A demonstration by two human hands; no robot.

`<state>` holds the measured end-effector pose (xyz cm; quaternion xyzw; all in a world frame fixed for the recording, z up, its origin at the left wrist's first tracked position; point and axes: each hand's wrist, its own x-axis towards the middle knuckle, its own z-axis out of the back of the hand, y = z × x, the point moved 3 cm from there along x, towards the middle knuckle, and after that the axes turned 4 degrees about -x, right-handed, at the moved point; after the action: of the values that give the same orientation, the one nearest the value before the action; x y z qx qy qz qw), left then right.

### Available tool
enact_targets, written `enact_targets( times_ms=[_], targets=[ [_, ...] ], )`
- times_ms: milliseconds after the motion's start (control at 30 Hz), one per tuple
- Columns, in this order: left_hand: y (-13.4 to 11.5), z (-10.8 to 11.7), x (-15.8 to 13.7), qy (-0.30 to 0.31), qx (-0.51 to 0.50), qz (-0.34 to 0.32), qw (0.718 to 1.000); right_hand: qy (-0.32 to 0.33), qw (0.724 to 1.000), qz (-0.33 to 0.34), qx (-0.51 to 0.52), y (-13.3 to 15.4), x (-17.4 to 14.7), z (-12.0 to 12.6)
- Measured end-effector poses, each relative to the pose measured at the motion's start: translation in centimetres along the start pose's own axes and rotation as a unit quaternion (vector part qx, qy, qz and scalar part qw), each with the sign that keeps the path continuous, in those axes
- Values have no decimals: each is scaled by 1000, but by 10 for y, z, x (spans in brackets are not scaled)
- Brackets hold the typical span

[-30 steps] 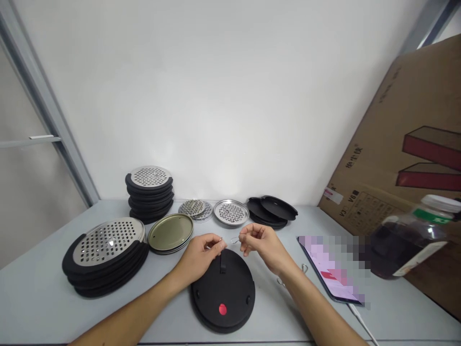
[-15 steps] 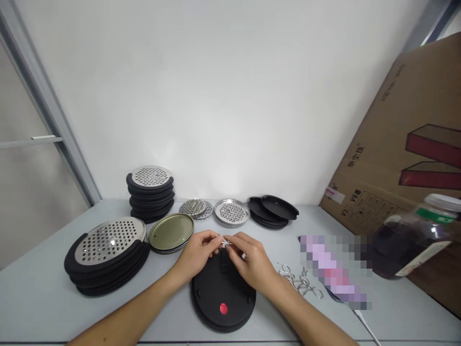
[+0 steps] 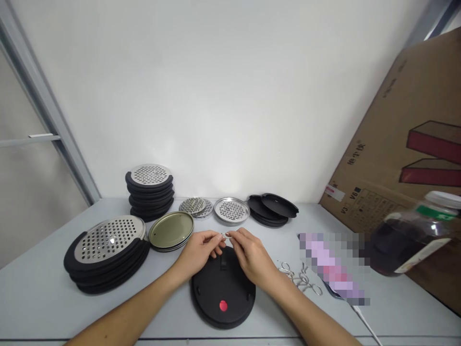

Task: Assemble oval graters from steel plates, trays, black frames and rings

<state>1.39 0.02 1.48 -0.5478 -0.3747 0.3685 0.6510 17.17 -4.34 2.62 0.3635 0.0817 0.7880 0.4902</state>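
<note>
My left hand [image 3: 201,247] and my right hand [image 3: 251,252] meet above the far edge of a round black plastic base [image 3: 230,288]. Both pinch a small silver wire ring [image 3: 226,235] between thumb and fingers; its exact shape is partly hidden by the fingertips. The base lies flat, with a red dot [image 3: 223,305] near its front and a small slot near the hands. Right of my right forearm lies a loose heap of similar bent wire rings [image 3: 302,281].
Black-rimmed perforated discs are stacked at left [image 3: 111,240] and behind [image 3: 151,192]. Olive metal plates [image 3: 172,230], a perforated silver disc [image 3: 232,210] and black trays [image 3: 277,206] line the back. At right are a pixelated item [image 3: 331,269], a dark-filled jar [image 3: 406,240] and a cardboard box [image 3: 389,144].
The fingers have shifted slightly on the wire ring, turning it so more of its loop shows between them. The black base stays in place.
</note>
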Motion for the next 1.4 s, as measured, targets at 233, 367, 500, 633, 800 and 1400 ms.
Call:
enact_targets(
  times_ms=[233, 367, 500, 633, 800, 1400],
  targets=[
    [2, -1, -1, 16, -73, 21, 997, -37, 999, -14, -3, -11, 2, 5],
    [-2, -1, -2, 30, -69, 9, 997, -23, 1000, -11, -3, -11, 1, 0],
    [-11, 0, -5, 34, -13, -7, 999, -22, 1000, -18, -7, -13, 0, -2],
    [-15, 2, -6, 25, -26, -7, 999, -19, 1000, -22, -4, -14, 1, -1],
    [-11, 4, -4, -2, -7, -20, 1000, -4, 1000, -13, 8, -9, 0, -2],
    [-2, 1, -5, 4, -8, -42, 999, -8, 1000, -22, -6, -11, 1, -2]
  ],
)
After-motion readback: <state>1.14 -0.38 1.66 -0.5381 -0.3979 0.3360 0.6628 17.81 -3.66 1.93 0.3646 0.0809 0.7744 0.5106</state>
